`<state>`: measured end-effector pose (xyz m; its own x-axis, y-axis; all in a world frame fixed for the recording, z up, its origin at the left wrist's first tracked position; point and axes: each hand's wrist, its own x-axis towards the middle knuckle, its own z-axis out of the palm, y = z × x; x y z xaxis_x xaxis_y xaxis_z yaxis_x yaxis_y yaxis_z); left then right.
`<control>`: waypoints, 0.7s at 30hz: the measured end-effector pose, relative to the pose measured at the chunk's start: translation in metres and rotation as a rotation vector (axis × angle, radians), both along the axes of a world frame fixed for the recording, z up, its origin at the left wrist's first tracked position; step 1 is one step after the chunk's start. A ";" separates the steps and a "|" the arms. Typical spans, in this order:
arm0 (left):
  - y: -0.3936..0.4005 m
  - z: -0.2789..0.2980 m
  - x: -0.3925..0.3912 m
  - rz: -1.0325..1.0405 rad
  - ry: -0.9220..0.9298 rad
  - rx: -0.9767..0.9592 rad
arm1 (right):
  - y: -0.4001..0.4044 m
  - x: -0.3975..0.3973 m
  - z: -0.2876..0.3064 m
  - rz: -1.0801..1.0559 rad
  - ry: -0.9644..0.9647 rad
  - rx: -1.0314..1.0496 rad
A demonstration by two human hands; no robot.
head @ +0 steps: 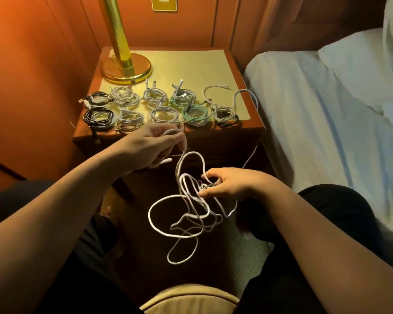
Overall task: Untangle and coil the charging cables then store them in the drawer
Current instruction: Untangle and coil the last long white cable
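Note:
A tangled white cable (186, 214) hangs in loose loops between my hands, in front of the nightstand (236, 134). My left hand (150, 146) grips one end of it near the plug, just below the nightstand's front edge. My right hand (227, 184) pinches the knotted middle of the tangle, lower and to the right. Several coiled cables (161, 105), white, black and green, lie in two rows on the nightstand top. One loose white cable (241, 96) trails off the right edge. The drawer front is dark and hard to make out.
A brass lamp base (125, 66) stands at the nightstand's back left. A bed with pale sheets (327, 123) runs along the right. Orange wall panels close in the left and back. My knees in dark trousers flank the hanging cable.

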<state>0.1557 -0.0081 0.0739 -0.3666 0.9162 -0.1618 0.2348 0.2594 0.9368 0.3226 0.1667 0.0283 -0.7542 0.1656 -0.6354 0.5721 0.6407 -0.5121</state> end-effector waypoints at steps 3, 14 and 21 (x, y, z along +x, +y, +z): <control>0.005 0.000 0.000 0.004 0.033 0.004 | 0.024 -0.014 0.008 -0.069 0.068 0.077; 0.034 -0.005 -0.011 -0.040 0.075 0.050 | 0.147 -0.074 0.004 -0.367 0.550 0.597; 0.053 -0.011 -0.014 -0.056 0.135 -0.024 | 0.175 -0.111 -0.013 -0.223 0.501 0.699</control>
